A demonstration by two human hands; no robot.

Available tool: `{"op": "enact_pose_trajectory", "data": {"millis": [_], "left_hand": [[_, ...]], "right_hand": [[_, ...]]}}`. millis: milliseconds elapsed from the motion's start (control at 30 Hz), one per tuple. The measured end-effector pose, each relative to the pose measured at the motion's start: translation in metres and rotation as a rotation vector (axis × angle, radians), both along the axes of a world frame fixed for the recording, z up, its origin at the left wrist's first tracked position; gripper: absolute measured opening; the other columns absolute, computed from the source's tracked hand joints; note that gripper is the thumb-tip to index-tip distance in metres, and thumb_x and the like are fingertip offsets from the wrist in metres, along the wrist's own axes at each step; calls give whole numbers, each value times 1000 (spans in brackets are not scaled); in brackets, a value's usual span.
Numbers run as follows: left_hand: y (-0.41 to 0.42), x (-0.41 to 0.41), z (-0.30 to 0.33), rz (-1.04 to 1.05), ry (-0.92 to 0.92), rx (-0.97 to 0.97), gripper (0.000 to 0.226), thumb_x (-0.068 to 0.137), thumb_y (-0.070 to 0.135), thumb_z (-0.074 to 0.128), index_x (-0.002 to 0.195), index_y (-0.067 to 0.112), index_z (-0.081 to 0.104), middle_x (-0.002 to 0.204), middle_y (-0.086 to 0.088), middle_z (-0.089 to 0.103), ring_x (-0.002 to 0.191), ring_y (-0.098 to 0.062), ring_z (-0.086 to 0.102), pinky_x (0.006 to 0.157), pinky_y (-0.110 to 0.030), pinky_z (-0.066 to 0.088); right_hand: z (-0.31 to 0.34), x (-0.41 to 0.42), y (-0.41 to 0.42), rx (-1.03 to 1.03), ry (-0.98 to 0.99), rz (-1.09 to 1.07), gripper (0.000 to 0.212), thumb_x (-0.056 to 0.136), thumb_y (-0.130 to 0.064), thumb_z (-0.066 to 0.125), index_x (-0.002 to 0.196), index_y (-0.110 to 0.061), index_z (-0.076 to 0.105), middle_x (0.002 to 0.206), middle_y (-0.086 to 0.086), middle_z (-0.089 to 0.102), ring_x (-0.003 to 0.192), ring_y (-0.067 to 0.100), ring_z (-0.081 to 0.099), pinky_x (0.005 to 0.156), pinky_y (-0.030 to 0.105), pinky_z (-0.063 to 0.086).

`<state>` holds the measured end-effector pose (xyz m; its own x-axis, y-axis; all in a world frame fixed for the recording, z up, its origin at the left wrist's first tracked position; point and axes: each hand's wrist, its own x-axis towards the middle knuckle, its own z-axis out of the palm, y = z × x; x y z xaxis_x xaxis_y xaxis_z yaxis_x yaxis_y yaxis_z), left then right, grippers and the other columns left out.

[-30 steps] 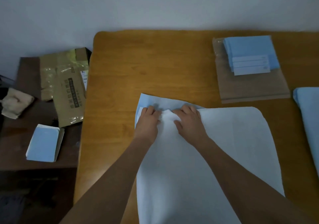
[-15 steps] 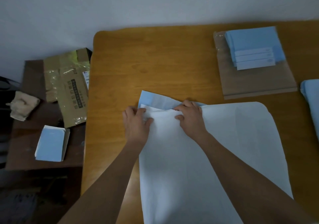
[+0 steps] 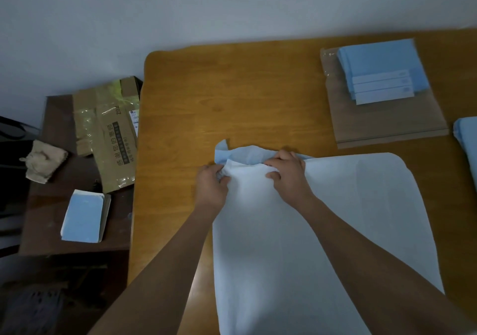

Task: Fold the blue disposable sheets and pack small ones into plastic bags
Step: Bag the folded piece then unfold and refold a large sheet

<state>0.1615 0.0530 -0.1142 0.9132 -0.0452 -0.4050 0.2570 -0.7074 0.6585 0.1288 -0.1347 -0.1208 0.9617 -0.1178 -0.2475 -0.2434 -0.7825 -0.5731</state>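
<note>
Item: blue disposable sheet [image 3: 322, 231], pale, flat on counter [image 3: 232, 89], far edge bunched; your left grip [image 3: 211, 187] and right grip [image 3: 289, 177] pinch it there.

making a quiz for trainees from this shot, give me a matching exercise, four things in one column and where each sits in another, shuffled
Things:
1. large pale sheet
2. stack of small folded blue sheets
3. flattened cardboard box
4. beige cloth

Places:
A. far left on the dark side table
B. on plastic bags at the far right of the wooden table
C. gripped at its far edge by the left hand and right hand
D. on the side table, against the wooden table's left edge

Pairs: 1-C, 2-B, 3-D, 4-A
</note>
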Motion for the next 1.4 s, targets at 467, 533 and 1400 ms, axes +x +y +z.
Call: {"op": "enact_pose_trajectory", "data": {"millis": [467,533,1400], "left_hand": [[-5,20,7,-229,35,3,10,82,-3,60,87,-2,69,94,-9,65,96,-21,59,57,-2,35],[-5,22,8,-220,64,18,8,82,2,62,83,-3,68,85,-6,61,87,-24,58,52,-5,36],[-7,26,7,-349,125,20,20,91,13,53,109,19,58,103,0,60,92,-18,56,70,-27,45]], "right_hand": [[5,-2,-5,13,-32,29,29,88,-6,64,114,-15,69,108,-1,55,107,18,45,88,26,22],[5,-3,-6,13,-42,36,29,88,-6,64,115,-16,68,107,-2,55,107,17,45,89,26,21],[10,8,-10,-169,78,223,30,91,-8,54,112,-30,53,96,-11,60,96,14,52,98,33,22]]}}
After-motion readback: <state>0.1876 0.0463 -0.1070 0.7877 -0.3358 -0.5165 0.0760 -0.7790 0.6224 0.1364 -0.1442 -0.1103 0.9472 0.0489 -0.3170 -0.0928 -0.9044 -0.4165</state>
